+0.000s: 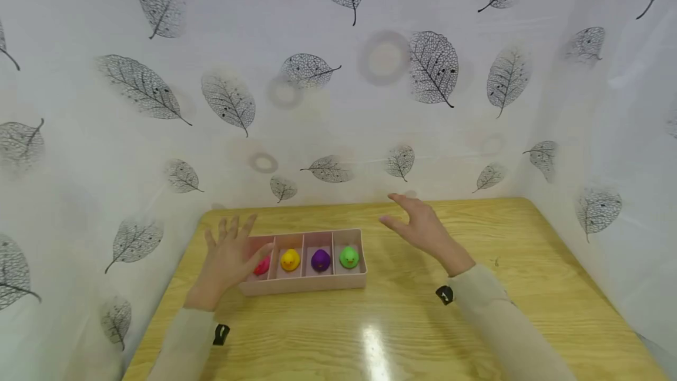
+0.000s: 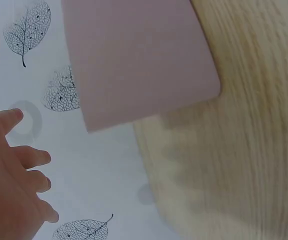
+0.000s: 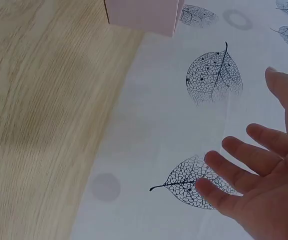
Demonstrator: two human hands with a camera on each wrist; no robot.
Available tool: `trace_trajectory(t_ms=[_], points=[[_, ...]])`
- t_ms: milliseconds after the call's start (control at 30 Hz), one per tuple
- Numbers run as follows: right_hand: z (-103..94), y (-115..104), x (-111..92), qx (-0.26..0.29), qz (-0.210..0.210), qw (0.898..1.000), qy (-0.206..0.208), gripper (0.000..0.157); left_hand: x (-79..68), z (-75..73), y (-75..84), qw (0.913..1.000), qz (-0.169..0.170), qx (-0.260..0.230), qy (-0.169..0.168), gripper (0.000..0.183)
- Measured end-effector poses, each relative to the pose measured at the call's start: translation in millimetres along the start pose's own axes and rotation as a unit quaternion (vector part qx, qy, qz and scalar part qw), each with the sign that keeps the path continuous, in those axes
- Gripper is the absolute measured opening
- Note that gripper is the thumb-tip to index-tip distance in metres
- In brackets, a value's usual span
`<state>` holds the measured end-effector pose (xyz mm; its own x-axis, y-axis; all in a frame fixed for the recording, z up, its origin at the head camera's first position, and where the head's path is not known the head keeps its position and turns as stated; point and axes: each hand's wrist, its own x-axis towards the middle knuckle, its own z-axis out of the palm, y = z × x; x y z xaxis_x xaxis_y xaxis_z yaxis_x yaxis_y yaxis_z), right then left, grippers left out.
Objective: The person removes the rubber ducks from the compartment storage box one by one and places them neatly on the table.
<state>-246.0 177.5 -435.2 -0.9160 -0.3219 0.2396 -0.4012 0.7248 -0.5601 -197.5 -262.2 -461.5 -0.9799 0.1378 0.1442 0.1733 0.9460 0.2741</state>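
A pink box [image 1: 307, 284] with a row of compartments sits on the table. From left to right its compartments hold a pink rubber duck [image 1: 261, 266], a yellow duck [image 1: 290, 260], a purple duck [image 1: 320, 260] and a green duck [image 1: 349, 257]. My left hand [image 1: 227, 260], fingers spread, hovers over the box's left end and hides part of it and of the pink duck. To the right of the box, my right hand [image 1: 423, 231] is held above the table with its fingers extended and nothing in it. Both wrist views show empty palms, with the box's outer wall [image 2: 144, 60] near the left hand.
The wooden table [image 1: 412, 334] has rounded far corners. White sheeting [image 1: 349, 116] printed with dark leaf skeletons surrounds it at the back and both sides. A black band piece [image 1: 445, 294] shows at the right wrist, another [image 1: 221, 334] at the left.
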Motion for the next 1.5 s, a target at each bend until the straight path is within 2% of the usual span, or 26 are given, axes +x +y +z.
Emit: trace_trajectory(t_ms=[267,367,500,667,1267,1500], points=[[14.6,-4.7,3.1,0.038,-0.047,0.997,0.045,0.058,-9.0,5.7,-13.2,0.9998,0.001,-0.018,0.002,0.089],[20.1,-6.7,5.3,0.063,-0.052,0.996,0.047,0.051,-11.9,8.5,-17.9,0.9998,0.002,-0.018,0.003,0.088],[28.0,-8.4,6.2,0.097,-0.039,0.994,0.018,0.045,-15.6,13.0,-23.0,0.9996,0.009,-0.024,0.011,0.086],[35.9,-11.5,4.8,0.124,-0.027,0.992,-0.018,0.044,-18.5,18.1,-27.1,0.9996,0.013,-0.023,0.012,0.085],[69.3,-17.1,5.1,0.130,-0.063,0.986,-0.080,0.048,-28.0,35.5,-35.8,0.9993,0.003,-0.035,-0.014,0.086],[77.0,-19.1,3.3,0.110,-0.050,0.988,-0.096,0.049,-28.6,37.8,-37.6,0.9990,0.002,-0.039,-0.021,0.085]])
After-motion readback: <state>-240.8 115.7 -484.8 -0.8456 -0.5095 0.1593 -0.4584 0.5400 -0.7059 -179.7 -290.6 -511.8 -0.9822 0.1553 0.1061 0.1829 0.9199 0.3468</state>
